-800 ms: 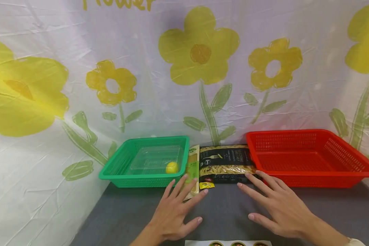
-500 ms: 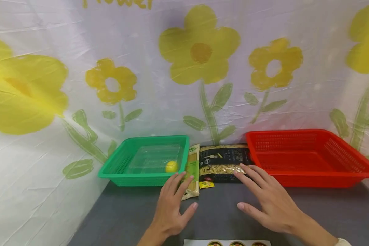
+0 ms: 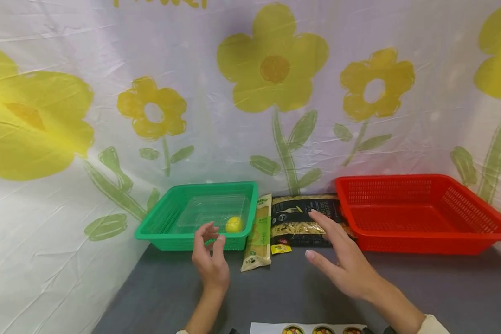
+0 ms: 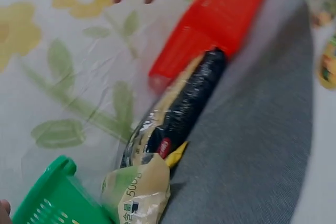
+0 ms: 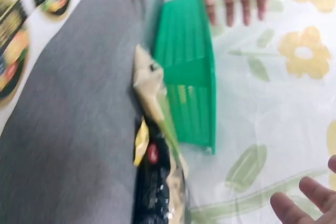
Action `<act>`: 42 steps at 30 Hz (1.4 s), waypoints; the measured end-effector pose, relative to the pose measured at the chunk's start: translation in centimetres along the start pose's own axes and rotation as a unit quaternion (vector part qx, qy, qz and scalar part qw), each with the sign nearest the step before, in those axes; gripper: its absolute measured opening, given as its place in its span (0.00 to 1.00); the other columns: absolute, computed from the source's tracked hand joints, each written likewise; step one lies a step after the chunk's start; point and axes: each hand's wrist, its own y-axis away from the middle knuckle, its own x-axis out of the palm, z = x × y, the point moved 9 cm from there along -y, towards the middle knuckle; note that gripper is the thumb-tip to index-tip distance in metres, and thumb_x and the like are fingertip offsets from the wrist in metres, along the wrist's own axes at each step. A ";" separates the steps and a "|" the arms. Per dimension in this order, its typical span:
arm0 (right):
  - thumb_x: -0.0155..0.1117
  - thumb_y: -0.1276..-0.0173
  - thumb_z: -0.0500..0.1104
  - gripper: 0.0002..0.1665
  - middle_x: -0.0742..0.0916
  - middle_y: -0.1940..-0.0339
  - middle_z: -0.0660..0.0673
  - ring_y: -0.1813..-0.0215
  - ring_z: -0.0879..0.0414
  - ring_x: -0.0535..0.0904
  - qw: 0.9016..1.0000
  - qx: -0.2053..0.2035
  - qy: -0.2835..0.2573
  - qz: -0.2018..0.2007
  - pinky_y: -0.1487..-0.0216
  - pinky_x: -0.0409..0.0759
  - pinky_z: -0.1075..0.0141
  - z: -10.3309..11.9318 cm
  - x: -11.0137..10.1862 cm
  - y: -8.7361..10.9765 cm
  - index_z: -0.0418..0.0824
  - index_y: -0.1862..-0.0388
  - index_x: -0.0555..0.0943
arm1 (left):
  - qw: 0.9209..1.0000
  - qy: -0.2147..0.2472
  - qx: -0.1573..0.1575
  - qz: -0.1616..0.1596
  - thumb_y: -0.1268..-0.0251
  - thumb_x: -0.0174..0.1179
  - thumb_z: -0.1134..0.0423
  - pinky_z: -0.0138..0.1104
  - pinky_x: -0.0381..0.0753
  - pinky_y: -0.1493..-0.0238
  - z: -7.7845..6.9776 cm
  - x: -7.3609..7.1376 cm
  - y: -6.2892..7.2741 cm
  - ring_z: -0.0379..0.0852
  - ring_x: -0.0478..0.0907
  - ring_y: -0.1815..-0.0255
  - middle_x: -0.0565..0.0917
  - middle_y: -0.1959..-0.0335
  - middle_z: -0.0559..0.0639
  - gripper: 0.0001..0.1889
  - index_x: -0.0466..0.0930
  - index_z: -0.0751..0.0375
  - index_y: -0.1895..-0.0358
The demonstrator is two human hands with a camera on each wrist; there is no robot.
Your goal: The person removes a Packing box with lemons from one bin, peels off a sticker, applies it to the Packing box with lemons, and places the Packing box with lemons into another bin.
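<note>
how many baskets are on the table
2: a green basket on the left with a yellow ball in it, and a red basket on the right, beside the black pasta bag. No others show in these views.

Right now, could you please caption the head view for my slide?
Left hand hovers near a rectangular green plastic basket, right hand near a black-banded plastic pasta bag.
</note>
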 end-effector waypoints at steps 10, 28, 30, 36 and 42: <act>0.62 0.25 0.45 0.40 0.68 0.21 0.48 0.27 0.43 0.70 0.992 0.031 -0.121 -0.012 0.39 0.78 0.39 -0.4 2.9 -2.3 0.57 0.19 0.57 | 0.974 0.045 -0.166 -0.147 0.31 0.54 0.69 0.37 0.79 0.67 5.7 -0.9 -0.5 0.52 0.77 0.63 0.79 0.64 0.52 0.09 0.77 0.62 0.51; 0.56 0.20 0.52 0.38 0.66 0.20 0.44 0.26 0.43 0.69 0.975 0.059 -0.197 0.078 0.36 0.77 0.43 0.3 8.4 -7.8 0.52 0.18 0.55 | 0.911 0.132 -0.305 -0.244 0.26 0.61 0.55 0.40 0.87 0.71 12.0 -4.9 -0.4 0.53 0.85 0.75 0.77 0.69 0.58 0.13 0.66 0.56 0.61; 0.55 0.20 0.52 0.38 0.66 0.21 0.44 0.25 0.44 0.67 0.974 0.064 -0.198 0.089 0.36 0.76 0.44 0.4 9.0 -8.6 0.51 0.18 0.55 | 0.900 0.167 -0.323 -0.241 0.27 0.61 0.57 0.41 0.87 0.68 12.6 -5.2 -0.5 0.52 0.84 0.73 0.78 0.64 0.58 0.13 0.64 0.56 0.59; 0.55 0.20 0.53 0.38 0.65 0.20 0.43 0.23 0.42 0.65 0.969 0.085 -0.204 0.113 0.32 0.72 0.41 0.4 10.2 -10.6 0.49 0.18 0.55 | 0.866 0.299 -0.335 -0.218 0.31 0.65 0.66 0.39 0.86 0.62 13.6 -5.4 -1.4 0.47 0.80 0.71 0.74 0.53 0.56 0.16 0.63 0.59 0.56; 0.56 0.21 0.57 0.38 0.66 0.20 0.46 0.23 0.44 0.66 0.964 0.113 -0.198 0.140 0.33 0.72 0.42 0.0 11.9 -11.8 0.54 0.18 0.57 | 0.856 0.363 -0.338 -0.150 0.32 0.65 0.70 0.42 0.88 0.59 14.5 -5.2 -1.9 0.48 0.85 0.72 0.80 0.62 0.56 0.16 0.62 0.61 0.63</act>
